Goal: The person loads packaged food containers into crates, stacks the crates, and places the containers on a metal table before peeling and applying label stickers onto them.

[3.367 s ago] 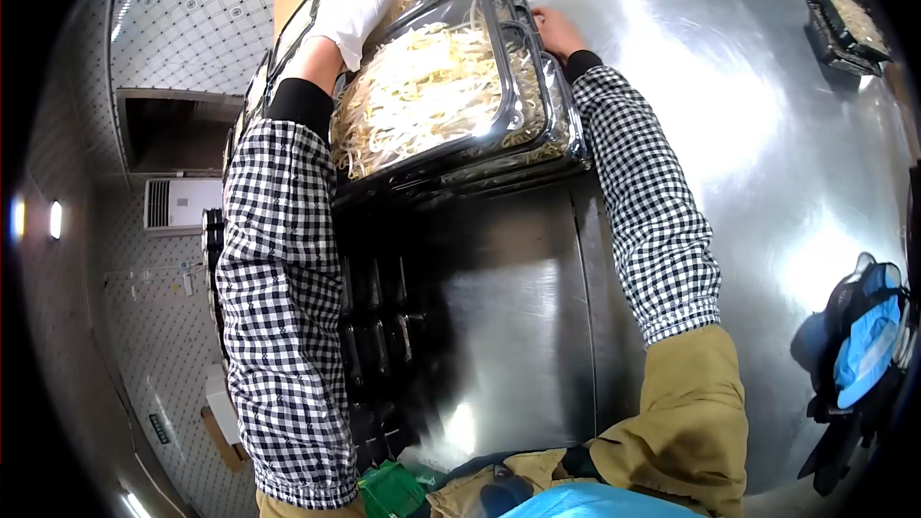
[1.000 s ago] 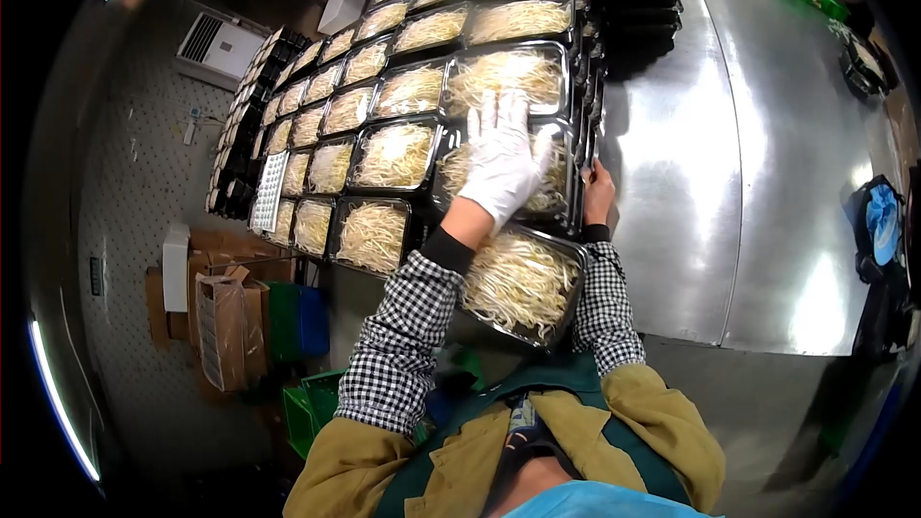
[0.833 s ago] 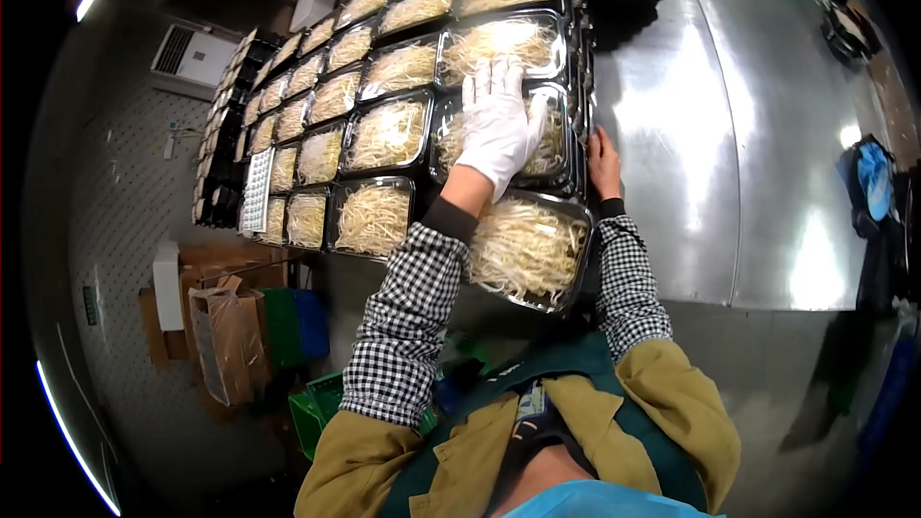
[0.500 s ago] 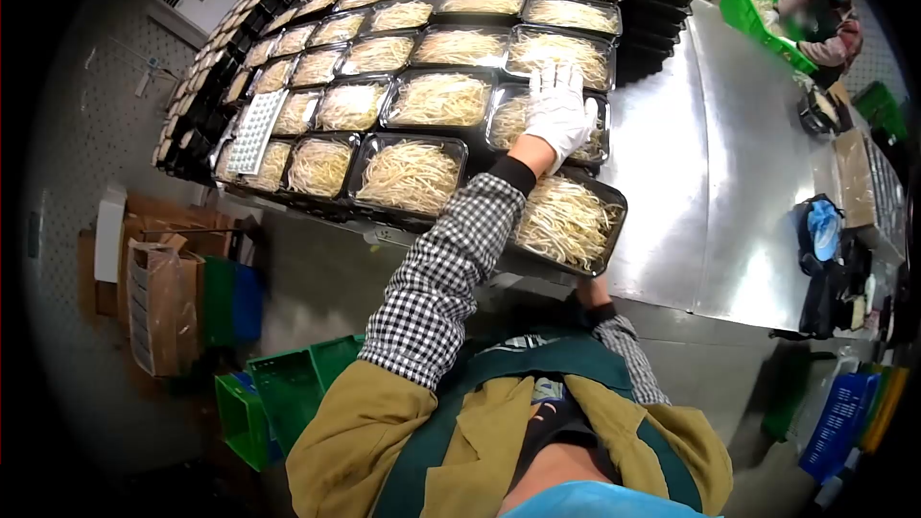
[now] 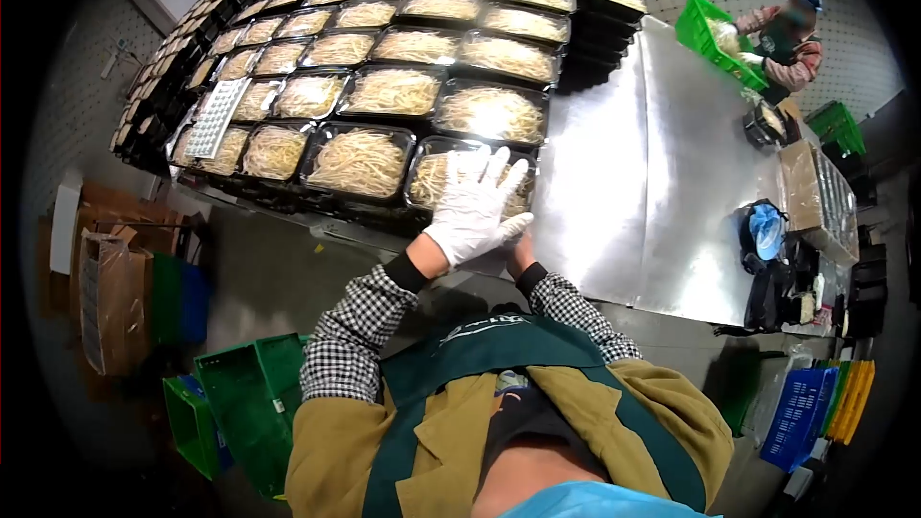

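My left hand [image 5: 477, 214], in a white glove, lies with spread fingers over a black tray of bean sprouts [image 5: 429, 178] at the front right corner of the stacked trays. Close beside it, at that tray's near right side, is my right hand [image 5: 521, 255]. Its fingers are hidden behind the left hand and the tray, so its grip does not show. To the left in the front row sits another tray of bean sprouts [image 5: 357, 163]. Behind the gloved hand is a further shiny-topped tray [image 5: 489, 115].
A metal table [image 5: 614, 201] extends to the right. A co-worker [image 5: 791, 43] stands at its far side by a green crate [image 5: 696, 34]. A white perforated sheet [image 5: 216, 120] lies on the left trays. Green crates [image 5: 249, 403] stand on the floor at left, a cardboard box [image 5: 815, 197] at right.
The tray that my right hand held up at the front is now in the front row's right corner. My left hand has come back from the trays behind onto it. The view has shifted.
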Demonstrator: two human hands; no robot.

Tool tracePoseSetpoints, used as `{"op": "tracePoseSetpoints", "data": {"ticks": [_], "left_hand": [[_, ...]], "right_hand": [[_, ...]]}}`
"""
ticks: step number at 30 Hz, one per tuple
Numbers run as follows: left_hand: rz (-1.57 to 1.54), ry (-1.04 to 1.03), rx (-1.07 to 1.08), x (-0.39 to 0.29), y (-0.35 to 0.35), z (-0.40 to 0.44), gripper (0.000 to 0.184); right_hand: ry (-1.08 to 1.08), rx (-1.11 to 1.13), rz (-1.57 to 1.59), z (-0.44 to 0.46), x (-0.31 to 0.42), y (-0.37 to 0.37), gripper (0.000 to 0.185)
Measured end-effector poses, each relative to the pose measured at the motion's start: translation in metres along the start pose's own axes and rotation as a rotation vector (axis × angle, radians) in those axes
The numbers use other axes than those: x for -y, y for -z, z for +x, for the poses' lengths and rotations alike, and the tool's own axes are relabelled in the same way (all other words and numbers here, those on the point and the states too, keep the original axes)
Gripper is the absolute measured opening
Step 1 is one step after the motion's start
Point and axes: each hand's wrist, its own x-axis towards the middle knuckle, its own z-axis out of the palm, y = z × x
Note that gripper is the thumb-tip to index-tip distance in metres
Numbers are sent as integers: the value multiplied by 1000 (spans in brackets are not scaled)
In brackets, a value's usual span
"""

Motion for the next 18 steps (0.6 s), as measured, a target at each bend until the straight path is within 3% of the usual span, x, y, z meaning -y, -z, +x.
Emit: {"op": "tracePoseSetpoints", "data": {"ticks": [1, 2, 5, 8, 10, 12, 15, 16, 18], "left_hand": [[10, 0, 6, -3, 2, 0, 72], [48, -8, 22, -4, 6, 1, 72], [82, -28, 11, -4, 12, -3, 72], [29, 26, -42, -4, 12, -3, 67], [101, 40, -198, 1, -3, -4, 57], [-2, 83, -331, -4, 2, -6, 44], [58, 119, -530, -3, -10, -18, 40], [60, 144, -565, -8, -2, -25, 41], [56, 217, -655, -16, 9, -48, 39]], "right_hand": [[-54, -51, -156, -4, 12, 7, 58], [32, -89, -283, -8, 35, 11, 58], [604, -146, -659, -19, 132, -9, 58], [1225, 59, -1087, -50, 231, -90, 58], [1413, 189, -1400, -54, 249, -131, 59], [1272, 464, -1721, -23, 235, -139, 57], [1236, 517, -1706, -21, 247, -150, 49], [1458, 414, -1472, -20, 244, -144, 46], [1469, 401, -1245, -48, 254, -142, 38]]}}
